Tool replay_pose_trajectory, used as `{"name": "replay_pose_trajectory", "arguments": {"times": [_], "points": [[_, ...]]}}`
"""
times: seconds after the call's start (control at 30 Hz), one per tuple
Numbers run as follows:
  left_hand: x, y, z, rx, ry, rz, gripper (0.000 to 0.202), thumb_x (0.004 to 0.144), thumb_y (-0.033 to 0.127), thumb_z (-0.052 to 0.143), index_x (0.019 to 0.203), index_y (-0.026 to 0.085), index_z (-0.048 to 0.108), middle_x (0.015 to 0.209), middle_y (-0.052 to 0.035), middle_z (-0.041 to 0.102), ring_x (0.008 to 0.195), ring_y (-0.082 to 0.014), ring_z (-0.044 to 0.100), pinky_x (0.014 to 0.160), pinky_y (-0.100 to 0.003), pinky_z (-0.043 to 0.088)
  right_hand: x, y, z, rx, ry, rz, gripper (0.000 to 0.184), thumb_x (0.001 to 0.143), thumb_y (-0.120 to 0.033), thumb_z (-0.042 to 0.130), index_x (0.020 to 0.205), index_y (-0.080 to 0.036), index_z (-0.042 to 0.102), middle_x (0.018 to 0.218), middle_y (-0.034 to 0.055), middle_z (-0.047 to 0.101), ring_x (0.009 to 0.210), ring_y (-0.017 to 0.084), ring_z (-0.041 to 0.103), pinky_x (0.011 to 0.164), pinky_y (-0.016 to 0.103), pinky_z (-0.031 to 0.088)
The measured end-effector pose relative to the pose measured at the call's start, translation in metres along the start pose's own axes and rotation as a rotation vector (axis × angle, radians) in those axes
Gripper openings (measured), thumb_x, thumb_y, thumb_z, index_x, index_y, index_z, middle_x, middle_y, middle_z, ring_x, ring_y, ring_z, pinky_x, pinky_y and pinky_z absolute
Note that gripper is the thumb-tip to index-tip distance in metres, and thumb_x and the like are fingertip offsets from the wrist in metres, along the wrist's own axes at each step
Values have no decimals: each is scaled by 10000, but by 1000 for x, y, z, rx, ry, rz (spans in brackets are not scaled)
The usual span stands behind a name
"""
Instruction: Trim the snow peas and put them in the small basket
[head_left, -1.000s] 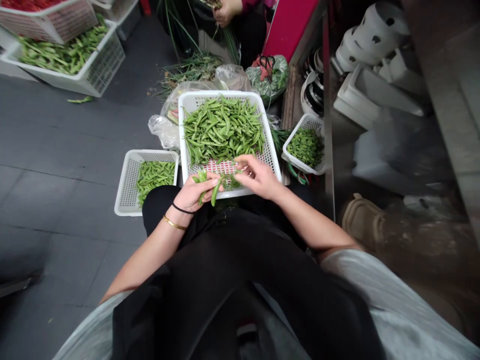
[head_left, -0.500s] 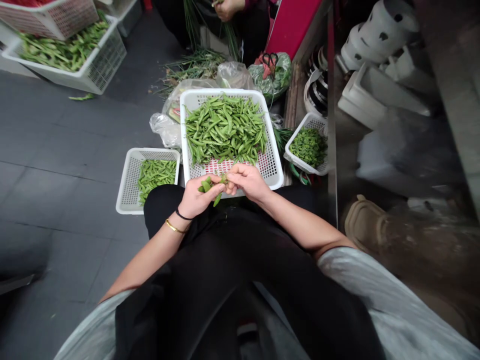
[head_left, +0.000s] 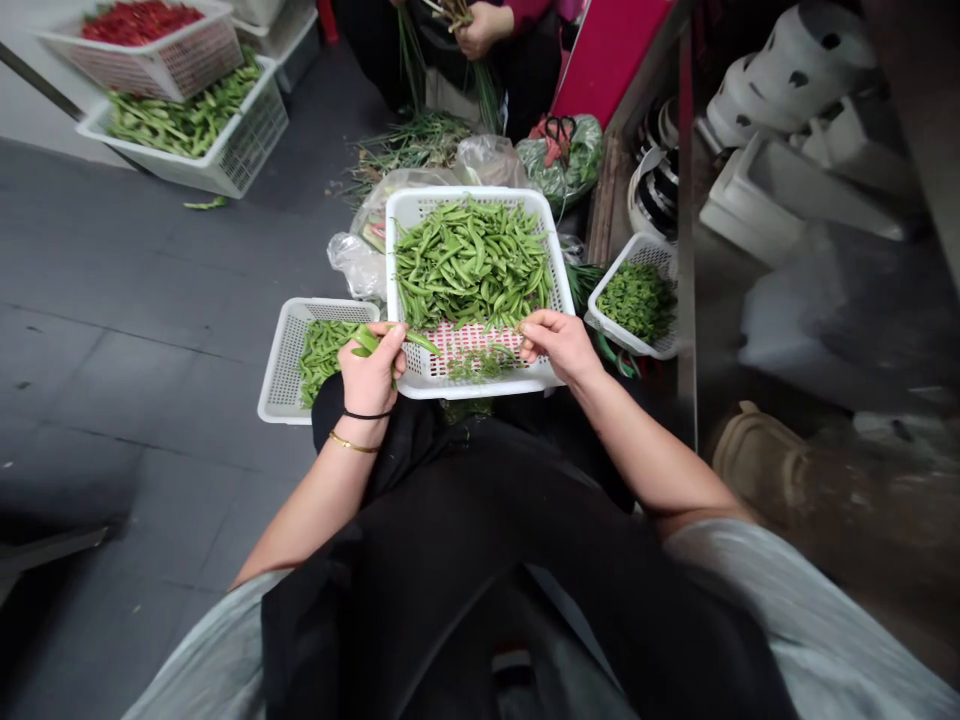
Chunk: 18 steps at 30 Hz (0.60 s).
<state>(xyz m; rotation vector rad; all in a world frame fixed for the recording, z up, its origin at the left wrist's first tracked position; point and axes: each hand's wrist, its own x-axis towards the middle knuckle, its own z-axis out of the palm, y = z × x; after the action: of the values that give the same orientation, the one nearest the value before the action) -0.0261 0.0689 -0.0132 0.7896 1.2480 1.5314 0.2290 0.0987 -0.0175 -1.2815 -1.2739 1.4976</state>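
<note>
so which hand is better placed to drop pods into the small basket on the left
Probably the left hand: it already holds green pods and is close by the small basket. The right hand is farther away, by the large basket's right side.

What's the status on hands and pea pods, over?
Left hand gripping pea pods. Right hand pinched, contents unclear. More pods heaped in white basket; no obstruction seen between hands.

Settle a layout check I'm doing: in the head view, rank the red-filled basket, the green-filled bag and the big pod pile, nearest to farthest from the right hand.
From the right hand:
1. Big pod pile: just ahead-left.
2. Green-filled bag: farther ahead.
3. Red-filled basket: far left, top corner.
</note>
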Motion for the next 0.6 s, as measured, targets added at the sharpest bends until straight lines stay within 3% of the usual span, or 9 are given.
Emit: {"name": "replay_pose_trajectory", "arguments": {"times": [0.13,0.2,0.27,0.37,0.4,0.47,0.6], "points": [[-1,1,2,72,-22,-19,230,651,305,773,677,147,608,391,63,478,312,-50,382,318,-175,248,5,1,6,-526,-300,-43,281,697,-315,716,935,-178,656,587,-32,616,551,114,572,579,245,445],[-4,1,6,109,-80,-35,240,651,307,775,647,148,595,391,60,476,321,-48,380,330,-177,251,3,-5,22,-704,-294,-185,383,721,-313,713,1073,-186,632,699,-13,646,615,118,570,637,252,434],[-7,0,11,151,-131,-38,250,656,311,774,625,145,590,398,55,480,336,-48,388,342,-178,259,1,-13,43,-718,-224,-368,406,774,-362,671,1129,-178,601,846,23,653,674,120,566,668,253,428],[-11,-2,17,204,-204,-54,263,658,315,776,611,143,583,400,51,478,341,-49,385,343,-181,257,2,-21,63,-691,-254,-586,205,856,-351,573,863,-158,644,807,33,624,721,126,551,694,248,411],[-12,-2,17,205,-230,-70,266,658,318,775,610,144,580,401,49,478,338,-49,381,338,-182,252,3,-23,64,-674,-260,-608,226,878,-332,538,766,-157,627,743,24,607,712,124,546,693,245,405],[-12,-4,15,166,-280,-115,266,655,315,777,615,144,577,410,44,484,332,-49,375,329,-181,244,7,-24,56,-604,-199,-558,280,896,-327,504,686,-160,585,638,-2,567,650,112,534,666,236,404],[-4,-5,4,-33,-370,-240,239,635,290,776,643,141,589,419,42,479,313,-46,357,310,-168,220,19,-19,15,-486,26,-322,348,915,-435,434,739,-164,565,561,-34,533,506,88,506,568,214,405]]}}
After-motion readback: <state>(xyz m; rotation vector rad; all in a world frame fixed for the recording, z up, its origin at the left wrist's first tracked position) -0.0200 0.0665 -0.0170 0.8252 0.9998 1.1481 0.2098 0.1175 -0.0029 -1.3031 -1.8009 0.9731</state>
